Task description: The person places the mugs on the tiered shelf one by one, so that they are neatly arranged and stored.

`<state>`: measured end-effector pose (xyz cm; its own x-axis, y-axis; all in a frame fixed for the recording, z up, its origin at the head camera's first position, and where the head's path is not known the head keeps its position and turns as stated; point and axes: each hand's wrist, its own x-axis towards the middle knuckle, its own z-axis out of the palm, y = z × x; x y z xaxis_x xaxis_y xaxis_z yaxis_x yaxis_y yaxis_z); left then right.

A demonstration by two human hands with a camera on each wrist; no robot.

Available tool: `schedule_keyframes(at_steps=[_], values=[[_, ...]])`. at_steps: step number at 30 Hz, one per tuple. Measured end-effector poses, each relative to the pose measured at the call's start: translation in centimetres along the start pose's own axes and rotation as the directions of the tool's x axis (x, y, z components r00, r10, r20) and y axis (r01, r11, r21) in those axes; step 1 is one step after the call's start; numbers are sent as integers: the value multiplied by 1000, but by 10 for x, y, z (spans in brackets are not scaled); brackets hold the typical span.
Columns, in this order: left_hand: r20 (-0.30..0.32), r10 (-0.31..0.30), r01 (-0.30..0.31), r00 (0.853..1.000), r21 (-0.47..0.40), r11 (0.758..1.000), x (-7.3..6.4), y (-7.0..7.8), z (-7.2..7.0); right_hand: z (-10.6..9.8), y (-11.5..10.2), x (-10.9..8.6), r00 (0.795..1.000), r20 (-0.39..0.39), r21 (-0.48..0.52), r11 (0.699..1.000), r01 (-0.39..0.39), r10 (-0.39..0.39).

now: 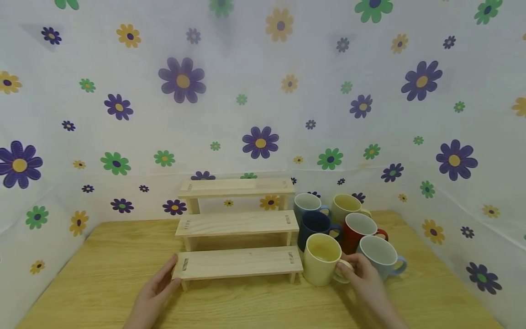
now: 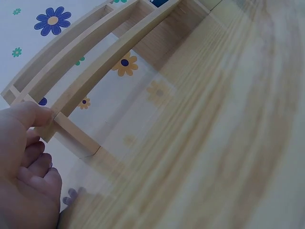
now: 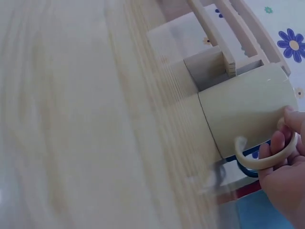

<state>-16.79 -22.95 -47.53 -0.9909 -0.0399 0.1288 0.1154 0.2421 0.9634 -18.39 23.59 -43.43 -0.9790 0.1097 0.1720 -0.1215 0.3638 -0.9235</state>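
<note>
Pinching, with the right grip [image 1: 363, 276], the handle [image 3: 255, 163] of a cream mug [image 1: 320, 267], with thumb and fingers curled round it. Holding the cream mug upright, just left of the right grip and close beside the right end of a three-tier wooden stand [image 1: 242, 263]. Grasping, with the left grip [image 1: 153, 292], the left end of the lowest tier, with the thumb at the front corner and the fingers farther back. Stepping up, beyond the left grip and off to its right, to a middle tier [image 1: 238, 224] and then a top tier [image 1: 238, 186]. Showing a light blue mug [image 1: 379, 252] just right of the right grip, a red mug [image 1: 350, 238] beyond it, and a navy mug [image 1: 305, 234] beyond and to its left. Farther beyond the right grip, showing a second light blue mug [image 1: 306, 202] behind the navy mug and a pale yellow mug [image 1: 345, 205] behind the red mug. Resting the stand on a wood-grain desk [image 1: 246, 310], beneath both grips. Backed, well beyond both grips, by a flower-printed sheet [image 1: 223, 123].
</note>
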Motion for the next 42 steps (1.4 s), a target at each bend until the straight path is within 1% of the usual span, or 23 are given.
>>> schedule_keyframes(at_steps=[6,12,16,20,22,26,29,32,36,39,42], values=[[15,-54,54,998,-10,998,-1,0,0,8,12,-2,999,-51,113,994,3,2],[12,-56,57,998,-39,998,0,1,0,14,22,-1,996,-78,219,974,52,-35],[12,-67,68,998,-42,997,0,2,-1,14,25,-1,994,-88,273,959,81,-59],[15,-60,60,998,-41,997,2,2,0,14,27,-1,994,-95,298,951,88,-62],[14,-60,61,998,-35,998,2,2,0,14,28,0,993,-99,292,953,86,-59],[7,-86,86,996,-20,996,2,3,-1,15,28,-1,993,-96,303,948,94,-68],[1,-110,110,994,-18,994,1,4,-1,16,29,-2,992,-92,337,934,115,-89],[-4,-118,118,993,-18,993,0,4,-1,16,30,-2,991,-94,359,926,121,-93],[-3,-101,101,995,-18,995,1,3,-1,17,30,-2,992,-107,367,924,107,-72],[1,-87,87,996,-22,996,1,2,-1,16,29,-2,991,-113,392,914,108,-68],[0,-87,87,996,-15,996,1,2,-1,15,27,-3,991,-118,418,901,114,-70]])
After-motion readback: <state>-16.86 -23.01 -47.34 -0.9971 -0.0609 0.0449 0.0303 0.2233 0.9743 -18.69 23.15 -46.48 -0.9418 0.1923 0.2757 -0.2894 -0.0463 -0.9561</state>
